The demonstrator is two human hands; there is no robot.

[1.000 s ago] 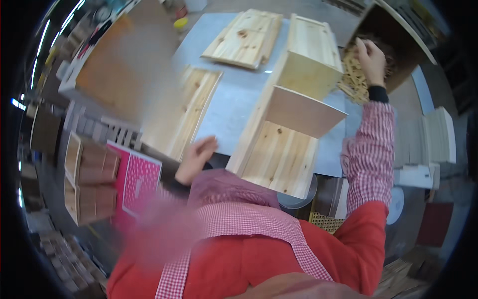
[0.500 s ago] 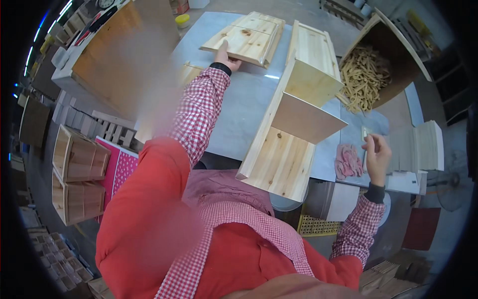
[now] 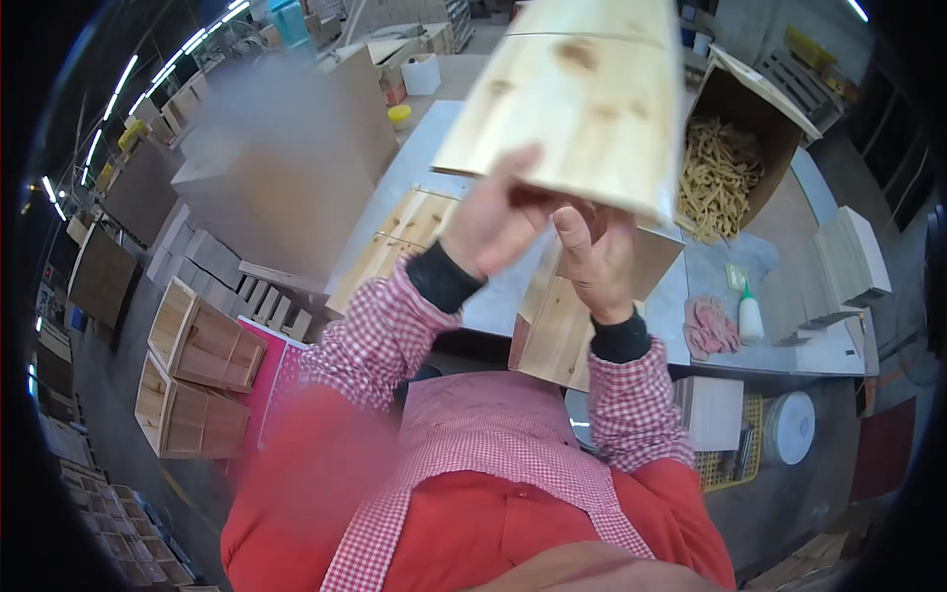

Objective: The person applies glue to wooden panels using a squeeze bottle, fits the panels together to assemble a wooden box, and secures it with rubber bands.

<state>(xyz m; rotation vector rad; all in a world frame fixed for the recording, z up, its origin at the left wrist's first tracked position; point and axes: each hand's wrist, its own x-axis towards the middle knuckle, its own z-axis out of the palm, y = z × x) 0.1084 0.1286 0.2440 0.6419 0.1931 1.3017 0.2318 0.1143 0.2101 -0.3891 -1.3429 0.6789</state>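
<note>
1. Left hand (image 3: 496, 222) was clamped on the near edge of a wooden board (image 3: 567, 118).
2. Right hand (image 3: 602, 261) was placed under that edge; grip could not be told.
3. Board was held above the table (image 3: 493, 308).

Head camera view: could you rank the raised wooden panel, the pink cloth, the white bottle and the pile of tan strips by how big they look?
Largest to smallest:
1. Raised wooden panel, enlarged by its nearness to the camera
2. Pile of tan strips
3. Pink cloth
4. White bottle
</note>
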